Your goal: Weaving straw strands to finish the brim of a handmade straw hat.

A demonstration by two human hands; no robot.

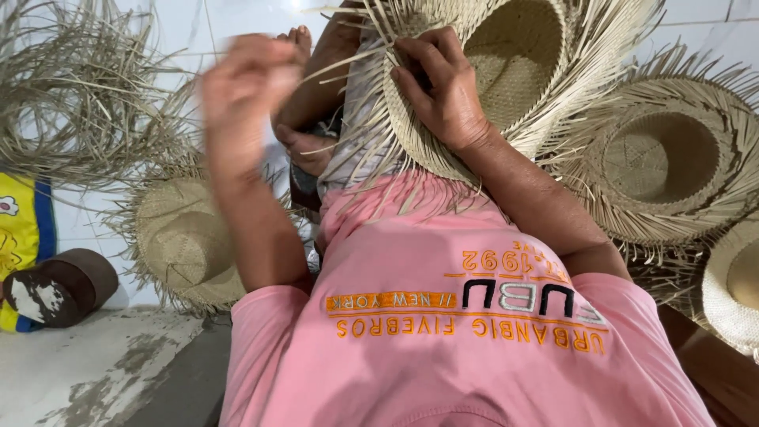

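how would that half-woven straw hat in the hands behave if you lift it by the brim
The straw hat probably feels light, being thin woven strips. Its loose fringe likely flops and bends. The right hand gripping the brim suggests that the woven part holds its shape.

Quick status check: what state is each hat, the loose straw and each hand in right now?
Hat in work: unfinished, brim strands loose, opening facing the camera.
Right hand: gripping that hat's brim.
Left hand: raised, closed, motion-blurred.
Hat on floor: crown up, fringe untrimmed.
Stacked hats: opening up, fringed.
Loose straw: tangled pile.
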